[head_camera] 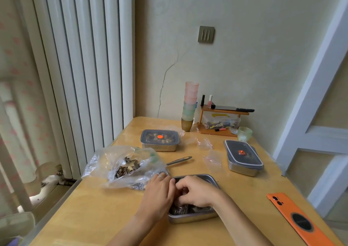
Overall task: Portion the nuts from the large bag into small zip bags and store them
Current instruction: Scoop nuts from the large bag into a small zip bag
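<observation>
While filled small zip bags (180, 211) are being tucked into the open steel container (211, 179), the left hand (158, 193) pressing straight-fingered and the right hand (195, 191) seemingly pinching one, sunflower seeds (125, 168) are lying unportioned in the large bag (101, 161) alongside. Empty zip bags (212, 158) are waiting on the table (84, 217) beyond.

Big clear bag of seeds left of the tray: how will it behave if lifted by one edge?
Likely floppy: the bag is thin crumpled film slumped on the table. Probably light: only a small heap of seeds sits inside. Lifted by one edge, the loose seeds would likely slide to the lowest corner.
</observation>
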Demonstrator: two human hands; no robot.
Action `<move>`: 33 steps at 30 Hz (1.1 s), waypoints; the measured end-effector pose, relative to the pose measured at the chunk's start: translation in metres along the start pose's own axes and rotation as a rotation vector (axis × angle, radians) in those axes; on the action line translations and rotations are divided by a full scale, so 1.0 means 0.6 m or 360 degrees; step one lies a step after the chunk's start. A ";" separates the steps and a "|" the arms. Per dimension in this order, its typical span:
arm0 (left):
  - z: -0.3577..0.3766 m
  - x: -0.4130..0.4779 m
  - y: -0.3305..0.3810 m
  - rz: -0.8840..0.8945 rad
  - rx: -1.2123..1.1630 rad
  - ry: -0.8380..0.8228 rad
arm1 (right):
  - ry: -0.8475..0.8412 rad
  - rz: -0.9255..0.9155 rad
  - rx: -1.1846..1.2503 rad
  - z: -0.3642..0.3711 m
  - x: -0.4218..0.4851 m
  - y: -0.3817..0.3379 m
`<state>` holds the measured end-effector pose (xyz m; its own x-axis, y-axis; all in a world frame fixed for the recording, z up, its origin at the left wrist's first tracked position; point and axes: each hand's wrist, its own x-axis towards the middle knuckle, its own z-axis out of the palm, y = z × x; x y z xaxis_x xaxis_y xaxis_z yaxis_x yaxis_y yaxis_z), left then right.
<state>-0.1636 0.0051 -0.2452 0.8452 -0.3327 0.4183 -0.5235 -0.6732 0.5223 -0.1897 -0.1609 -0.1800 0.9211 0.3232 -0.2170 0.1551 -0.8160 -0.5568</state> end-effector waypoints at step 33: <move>-0.035 0.028 -0.014 0.0195 -0.0084 0.0182 | 0.1423 0.0567 -0.0006 -0.085 0.157 0.081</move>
<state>-0.1472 0.0188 -0.2268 0.7585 -0.3306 0.5616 -0.6293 -0.5954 0.4994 -0.0770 -0.1946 -0.1865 0.8459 -0.4272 0.3194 -0.1865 -0.7979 -0.5731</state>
